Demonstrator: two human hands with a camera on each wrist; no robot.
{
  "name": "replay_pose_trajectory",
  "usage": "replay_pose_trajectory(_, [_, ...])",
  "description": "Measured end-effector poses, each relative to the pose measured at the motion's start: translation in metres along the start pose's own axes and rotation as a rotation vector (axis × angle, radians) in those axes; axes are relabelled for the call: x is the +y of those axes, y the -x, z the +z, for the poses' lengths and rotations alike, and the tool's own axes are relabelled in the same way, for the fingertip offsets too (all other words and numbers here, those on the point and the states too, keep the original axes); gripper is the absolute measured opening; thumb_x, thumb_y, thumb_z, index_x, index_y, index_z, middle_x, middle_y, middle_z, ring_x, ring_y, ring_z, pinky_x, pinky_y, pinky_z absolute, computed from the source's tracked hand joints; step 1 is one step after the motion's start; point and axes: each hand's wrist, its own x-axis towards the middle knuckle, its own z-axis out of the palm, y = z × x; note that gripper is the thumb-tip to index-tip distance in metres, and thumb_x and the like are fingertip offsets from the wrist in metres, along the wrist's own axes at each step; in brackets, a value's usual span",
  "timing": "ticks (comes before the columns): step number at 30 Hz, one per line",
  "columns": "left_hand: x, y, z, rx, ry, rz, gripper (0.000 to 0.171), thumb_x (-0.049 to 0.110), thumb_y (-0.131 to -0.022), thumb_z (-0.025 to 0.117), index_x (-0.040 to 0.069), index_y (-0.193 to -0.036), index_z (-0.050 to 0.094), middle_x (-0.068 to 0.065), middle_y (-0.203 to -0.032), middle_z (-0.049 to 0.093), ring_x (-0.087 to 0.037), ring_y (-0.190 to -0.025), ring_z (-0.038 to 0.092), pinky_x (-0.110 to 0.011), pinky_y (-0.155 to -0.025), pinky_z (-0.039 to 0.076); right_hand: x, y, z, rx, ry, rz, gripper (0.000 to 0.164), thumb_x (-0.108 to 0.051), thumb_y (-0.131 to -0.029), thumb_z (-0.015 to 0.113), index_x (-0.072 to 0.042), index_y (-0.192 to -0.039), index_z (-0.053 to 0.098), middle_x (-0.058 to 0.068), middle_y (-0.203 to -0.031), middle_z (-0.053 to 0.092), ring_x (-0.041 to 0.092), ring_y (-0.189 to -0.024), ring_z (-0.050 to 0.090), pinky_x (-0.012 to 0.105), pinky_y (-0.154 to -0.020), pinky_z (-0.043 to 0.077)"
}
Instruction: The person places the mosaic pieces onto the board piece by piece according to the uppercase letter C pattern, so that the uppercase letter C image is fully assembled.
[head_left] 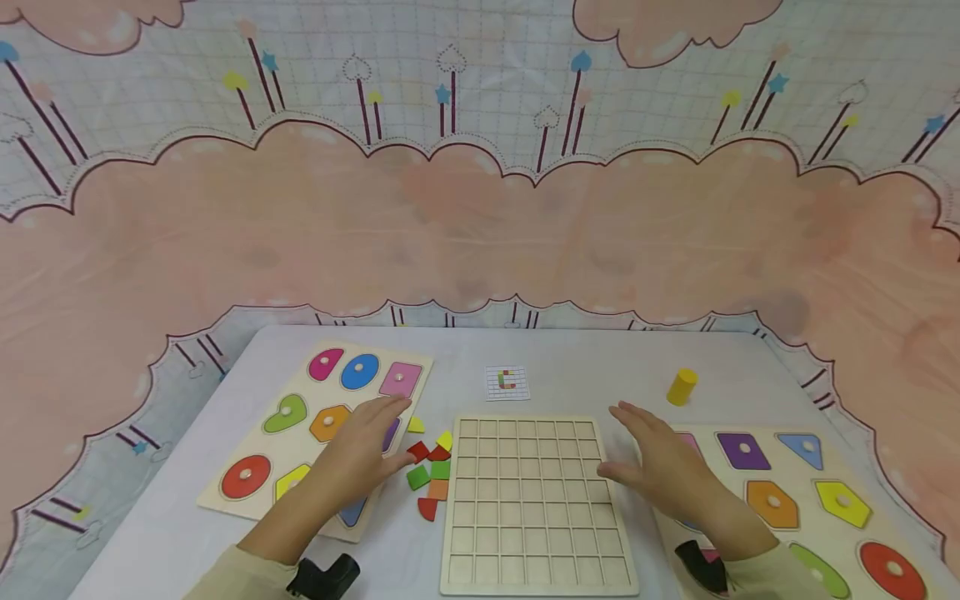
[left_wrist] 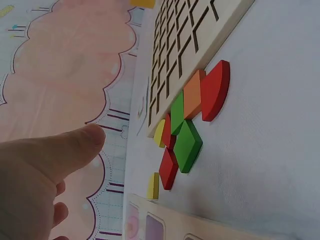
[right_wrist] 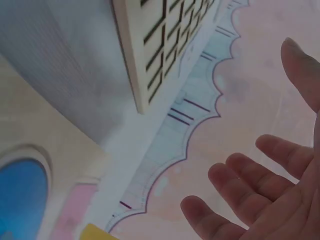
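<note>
A wooden grid board (head_left: 536, 508) lies flat at the middle of the table. Left of it sits a loose group of small blocks: green (left_wrist: 188, 147), red (left_wrist: 215, 90), orange (left_wrist: 193, 95) and yellow ones. My left hand (head_left: 363, 450) hovers over the edge of the left shape puzzle board, its fingers extended and holding nothing. On the other side my right hand (head_left: 663, 462) is held above the gap between the grid board and the right puzzle, fingers spread and bare. In the right wrist view its palm and fingertips (right_wrist: 225, 175) show with nothing in them.
A small card (head_left: 507, 383) with a coloured block pattern lies behind the grid board. A yellow cylinder (head_left: 682, 387) stands at the back right. Shape puzzle boards with knobbed pieces lie at left (head_left: 232, 496) and right (head_left: 795, 450). A patterned cloth (head_left: 480, 225) hangs behind the table.
</note>
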Motion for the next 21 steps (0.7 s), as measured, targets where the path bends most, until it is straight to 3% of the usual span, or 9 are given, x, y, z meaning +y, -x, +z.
replay_pose_trajectory(15, [-0.014,-0.026,0.023,-0.179,0.106,-0.153,0.056,0.022,-0.088,0.079,0.011,-0.139,0.059,-0.012,-0.139,0.056,-0.034,-0.131,0.048,-0.052,-0.101,0.046,0.002,0.001,0.023,-0.1,-0.081,0.016,0.078,-0.032,-0.081,0.084,0.003,-0.141,0.049,0.024,-0.142,0.051,0.045,-0.131,0.046,0.06,-0.106,0.037])
replay_pose_trajectory(21, [-0.018,-0.032,0.029,-0.221,0.141,-0.16,0.054,0.02,-0.089,0.077,0.01,-0.138,0.059,-0.012,-0.137,0.057,-0.034,-0.13,0.048,-0.053,-0.103,0.045,0.003,0.001,0.028,-0.145,-0.089,0.034,0.077,-0.027,-0.078,0.087,0.002,-0.14,0.051,0.022,-0.141,0.053,0.044,-0.131,0.047,0.059,-0.106,0.038])
